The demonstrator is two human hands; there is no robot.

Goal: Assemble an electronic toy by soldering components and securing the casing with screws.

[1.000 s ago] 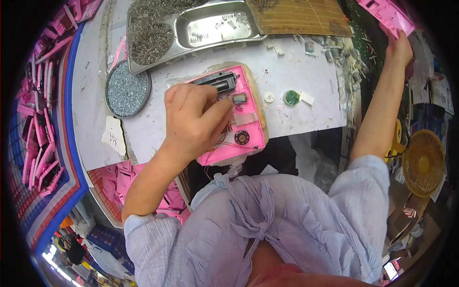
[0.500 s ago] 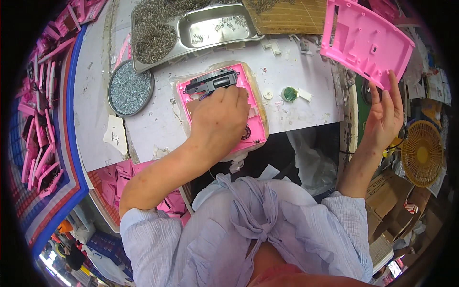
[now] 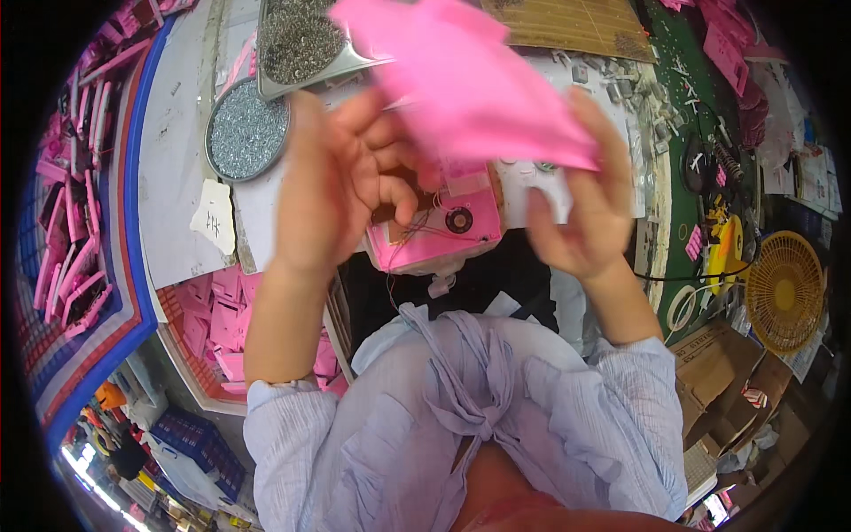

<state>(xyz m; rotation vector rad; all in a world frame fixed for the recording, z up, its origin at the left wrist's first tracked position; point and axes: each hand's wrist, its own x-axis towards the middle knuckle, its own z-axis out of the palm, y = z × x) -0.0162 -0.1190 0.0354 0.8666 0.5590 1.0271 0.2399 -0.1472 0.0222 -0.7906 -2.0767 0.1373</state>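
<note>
My right hand (image 3: 589,199) grips one corner of a pink plastic cover (image 3: 479,75), which is smeared by motion and held tilted over the table. My left hand (image 3: 337,182) is raised at the cover's left side, its fingers apart and partly bent, with nothing seen in them. Below both hands, a pink plastic casing (image 3: 425,253) lies on a wrapped pad, carrying a round black speaker (image 3: 459,220) and thin wires. The cover and my left hand hide the casing's far part.
A round dish of small metal screws (image 3: 246,133) stands left, beside a metal tray (image 3: 297,49) of springs. A torn white paper piece (image 3: 213,217) lies nearer. Pink parts fill a crate (image 3: 208,399) below left. Small metal parts (image 3: 620,84) and a yellow fan (image 3: 783,293) are right.
My right hand has brought the pink cover from the far right to above the casing. My left hand has lifted off the casing and turned its palm inward.
</note>
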